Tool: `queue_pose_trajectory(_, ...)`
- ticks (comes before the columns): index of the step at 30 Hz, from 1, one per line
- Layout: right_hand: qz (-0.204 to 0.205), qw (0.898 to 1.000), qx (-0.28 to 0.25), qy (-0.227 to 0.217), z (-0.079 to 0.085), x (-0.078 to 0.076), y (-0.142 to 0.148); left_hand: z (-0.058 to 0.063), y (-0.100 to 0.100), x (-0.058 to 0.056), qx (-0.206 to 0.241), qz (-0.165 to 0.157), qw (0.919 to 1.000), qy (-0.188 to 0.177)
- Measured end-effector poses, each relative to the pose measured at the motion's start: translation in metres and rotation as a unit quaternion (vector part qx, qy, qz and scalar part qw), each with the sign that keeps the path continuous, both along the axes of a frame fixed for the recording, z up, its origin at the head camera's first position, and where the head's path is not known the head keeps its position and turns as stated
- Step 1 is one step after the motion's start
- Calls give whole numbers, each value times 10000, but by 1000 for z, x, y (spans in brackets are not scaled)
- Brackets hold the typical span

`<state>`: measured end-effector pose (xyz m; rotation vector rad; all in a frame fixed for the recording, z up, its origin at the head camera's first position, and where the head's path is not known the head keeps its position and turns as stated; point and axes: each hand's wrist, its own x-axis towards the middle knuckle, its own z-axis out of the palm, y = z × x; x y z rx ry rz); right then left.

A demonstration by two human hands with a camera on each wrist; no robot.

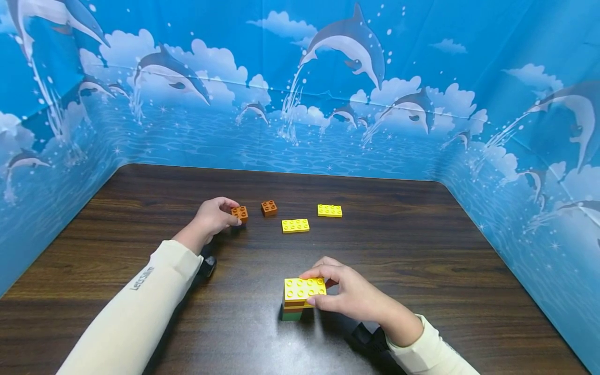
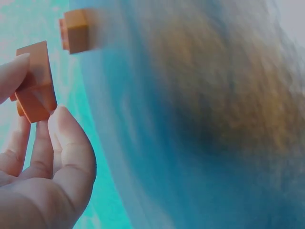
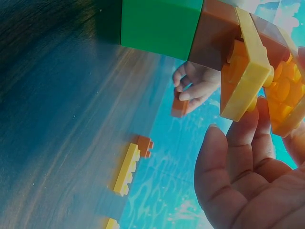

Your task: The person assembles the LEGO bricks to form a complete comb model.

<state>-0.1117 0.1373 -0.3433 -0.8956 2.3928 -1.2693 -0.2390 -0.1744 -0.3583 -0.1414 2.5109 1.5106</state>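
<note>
Orange-brown 4-stud plastic brick [image 1: 239, 214], left of centre in the head view, is pinched by the left hand [image 1: 213, 216], fingers narrowly parted; lower centre, the right hand [image 1: 349, 292], fingers curled, grips a green-brown-yellow plastic-brick stack [image 1: 294, 296].

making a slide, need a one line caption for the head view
Left hand pinches an orange brick while the right hand holds a yellow-topped stack.

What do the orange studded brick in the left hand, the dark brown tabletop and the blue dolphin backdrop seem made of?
Orange studded brick: probably hard plastic, smooth; moulded studs, crisp edges.
Dark brown tabletop: wood or possibly laminate, with a satin sheen; streaky grain, soft glare.
Blue dolphin backdrop: fabric or plastic sheet, fairly matte; creases show.
</note>
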Motion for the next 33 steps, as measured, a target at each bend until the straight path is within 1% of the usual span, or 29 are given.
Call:
queue_pose_trajectory(4, 13, 10000, -13, -9, 0, 0, 0, 7, 2, 6, 184, -61, 9997, 115)
queue_pose_trajectory(9, 56, 10000, -48, 13, -1, -1, 0, 14, 6, 12, 437, -146, 9988, 165)
queue_pose_trajectory(12, 75, 9999, -70, 35, -2, -1, 0, 19, 9, 18, 501, -231, 9982, 231)
queue_pose_trajectory(22, 4, 10000, -16, 39, 0, 0, 0, 39, 24, 44, 877, -474, 9938, 494)
queue_pose_trajectory(28, 21, 10000, 17, 27, 0, 0, 1, 49, 34, 61, 1185, -639, 9891, 595)
queue_pose_trajectory(33, 25, 10000, 34, 15, 0, -1, 1, 56, 42, 75, 1341, -775, 9856, 674)
